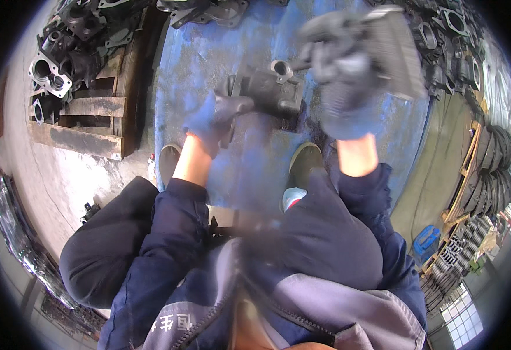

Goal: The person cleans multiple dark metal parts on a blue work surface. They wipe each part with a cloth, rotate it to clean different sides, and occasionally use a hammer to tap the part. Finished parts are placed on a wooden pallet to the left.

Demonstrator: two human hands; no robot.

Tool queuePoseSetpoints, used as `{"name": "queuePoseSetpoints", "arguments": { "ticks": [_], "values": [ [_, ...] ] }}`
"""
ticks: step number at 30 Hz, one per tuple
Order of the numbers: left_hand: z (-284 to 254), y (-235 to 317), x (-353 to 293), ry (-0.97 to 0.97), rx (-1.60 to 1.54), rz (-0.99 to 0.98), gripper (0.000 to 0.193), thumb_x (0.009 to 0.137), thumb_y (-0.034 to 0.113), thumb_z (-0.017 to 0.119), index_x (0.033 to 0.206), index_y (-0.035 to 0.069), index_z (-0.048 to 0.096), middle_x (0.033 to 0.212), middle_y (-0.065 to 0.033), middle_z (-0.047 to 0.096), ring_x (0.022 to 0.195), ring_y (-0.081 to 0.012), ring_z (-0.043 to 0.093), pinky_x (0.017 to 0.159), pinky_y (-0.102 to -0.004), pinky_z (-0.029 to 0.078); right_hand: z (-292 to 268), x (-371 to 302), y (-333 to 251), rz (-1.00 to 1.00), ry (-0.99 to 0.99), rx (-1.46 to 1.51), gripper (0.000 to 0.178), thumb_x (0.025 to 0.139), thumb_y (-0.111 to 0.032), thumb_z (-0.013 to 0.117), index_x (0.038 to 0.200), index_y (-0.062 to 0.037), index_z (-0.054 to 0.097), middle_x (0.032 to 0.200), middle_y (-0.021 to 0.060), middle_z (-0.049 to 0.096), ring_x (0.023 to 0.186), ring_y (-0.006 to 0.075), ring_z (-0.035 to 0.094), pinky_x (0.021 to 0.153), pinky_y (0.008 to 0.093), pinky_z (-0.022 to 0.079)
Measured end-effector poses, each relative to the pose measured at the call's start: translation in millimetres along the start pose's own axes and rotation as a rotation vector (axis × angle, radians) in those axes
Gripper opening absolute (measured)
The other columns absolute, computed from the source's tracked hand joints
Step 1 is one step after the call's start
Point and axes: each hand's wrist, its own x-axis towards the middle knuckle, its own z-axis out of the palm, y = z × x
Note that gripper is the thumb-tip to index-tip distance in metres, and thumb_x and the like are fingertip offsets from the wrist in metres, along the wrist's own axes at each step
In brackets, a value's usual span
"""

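A dark grey cast metal housing [270, 96] lies on a blue, scuffed metal surface in front of me, with a round flanged port standing up on its top. My left hand [217, 114], in a blue and dark grey work glove, closes around the housing's left end. To the housing's right, my right hand [346, 76] wears the same kind of glove and is smeared by motion. A flat grey object [398, 55] beside its fingers is streaked along with it and seems held; its kind cannot be made out.
Machined castings [50, 74] pile on a wooden pallet [92, 107] at the left. More castings [454, 52] stack at the far right, others [212, 13] at the far edge. A blue jug [426, 242] stands at the lower right. My shoes [306, 157] are close to the work.
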Motion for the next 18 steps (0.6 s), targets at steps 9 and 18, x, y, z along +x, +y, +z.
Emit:
{"name": "queuePoseSetpoints", "arguments": {
  "ticks": [9,18],
  "values": [
    [-4,-13,0,-0.063,0.036,0.189,0.036,0.088,0.019,0.069,0.12,0.003,0.065,0.106,-0.0082,0.07,0.089,-0.0167,0.063,0.076,-0.0307,0.05,7,-13,16,-0.04,0.013,-0.409,0.04,0.098,-0.037,0.06,0.116,-0.0009,0.057,0.087,0.0127,0.068,0.071,0.0209,0.066,0.063,0.0312,0.061],
    [3,7,-10,-0.096,0.065,0.136,0.035,0.086,0.007,0.068,0.12,-0.002,0.064,0.106,-0.0051,0.069,0.092,-0.016,0.062,0.084,-0.0326,0.053,18,-15,39,0.041,0.089,-0.214,0.03,0.093,-0.023,0.067,0.11,0.0015,0.06,0.086,0.0132,0.068,0.067,0.0224,0.069,0.057,0.0299,0.059]
  ]
}}
